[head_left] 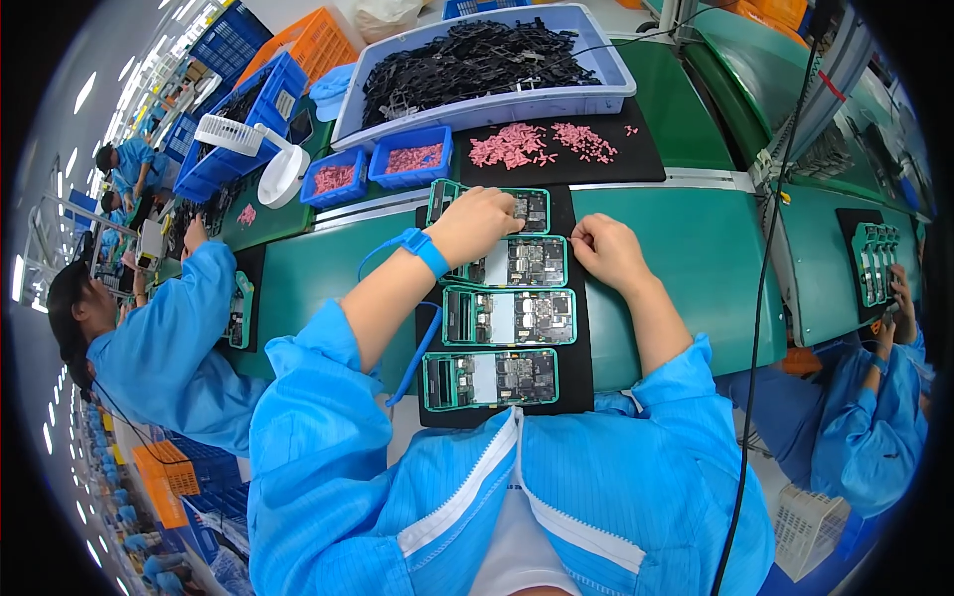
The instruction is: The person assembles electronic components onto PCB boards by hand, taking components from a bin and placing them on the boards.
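Note:
Several handheld electronic units with teal frames and bare circuit boards lie in a column on a black mat (581, 372). My left hand (475, 228) reaches over the farthest unit (535, 211), its fingers bent down together onto the board. What those fingertips hold, if anything, is hidden. A blue wrist strap (425, 253) circles my left wrist. Just right of the mat, my right hand (608, 250) is closed with thumb and fingers together; anything pinched there is too small to make out. Toward me are the second unit (537, 262), the third unit (542, 317) and the nearest unit (527, 379).
Past the units stand two blue bins (334, 199) (410, 180) of small pink parts. More pink pieces (512, 146) are heaped on a black sheet (631, 159). A large tub (611, 84) holds black parts. A white fan (283, 177) stands left. Co-workers sit on both sides; a black cable (760, 328) hangs at right.

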Demonstrator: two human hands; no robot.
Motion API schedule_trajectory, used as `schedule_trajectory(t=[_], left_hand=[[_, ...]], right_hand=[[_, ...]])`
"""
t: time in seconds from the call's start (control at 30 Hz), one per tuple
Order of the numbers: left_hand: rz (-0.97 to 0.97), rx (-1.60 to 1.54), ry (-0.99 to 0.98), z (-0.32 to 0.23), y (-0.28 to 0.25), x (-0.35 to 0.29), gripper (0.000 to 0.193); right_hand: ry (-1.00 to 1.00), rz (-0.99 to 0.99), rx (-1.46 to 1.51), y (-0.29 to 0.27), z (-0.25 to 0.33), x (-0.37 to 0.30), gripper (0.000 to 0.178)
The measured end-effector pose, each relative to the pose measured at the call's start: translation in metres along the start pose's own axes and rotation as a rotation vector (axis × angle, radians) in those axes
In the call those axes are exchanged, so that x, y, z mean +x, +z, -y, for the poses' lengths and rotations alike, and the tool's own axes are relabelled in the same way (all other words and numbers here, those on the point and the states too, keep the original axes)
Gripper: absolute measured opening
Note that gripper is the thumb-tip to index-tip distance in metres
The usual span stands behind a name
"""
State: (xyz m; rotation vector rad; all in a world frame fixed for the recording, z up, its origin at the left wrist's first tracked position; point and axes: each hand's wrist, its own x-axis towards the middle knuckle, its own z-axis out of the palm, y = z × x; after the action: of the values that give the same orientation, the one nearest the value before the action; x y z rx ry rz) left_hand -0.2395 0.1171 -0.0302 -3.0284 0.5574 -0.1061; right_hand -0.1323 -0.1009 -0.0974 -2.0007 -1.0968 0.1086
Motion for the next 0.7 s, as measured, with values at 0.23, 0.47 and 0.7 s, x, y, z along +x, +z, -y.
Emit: schedule_trajectory(t=[0.23, 0.47, 0.7], left_hand=[[-0.053, -0.018, -0.021, 0.004, 0.002, -0.010, 0.027], [-0.513, -0.275, -0.196, 0.010, 0.001, -0.018, 0.021], [-0.847, -0.585, -0.843, 0.050, 0.040, -0.107, 0.014]], right_hand=[[0.093, -0.073, 0.230, 0.000, -0.005, 0.004, 0.008], [-0.176, 0.124, 0.078, -0.004, 0.042, -0.005, 0.004], [-0.372, 0.171, -0.094, 0.006, 0.054, -0.004, 0.003]])
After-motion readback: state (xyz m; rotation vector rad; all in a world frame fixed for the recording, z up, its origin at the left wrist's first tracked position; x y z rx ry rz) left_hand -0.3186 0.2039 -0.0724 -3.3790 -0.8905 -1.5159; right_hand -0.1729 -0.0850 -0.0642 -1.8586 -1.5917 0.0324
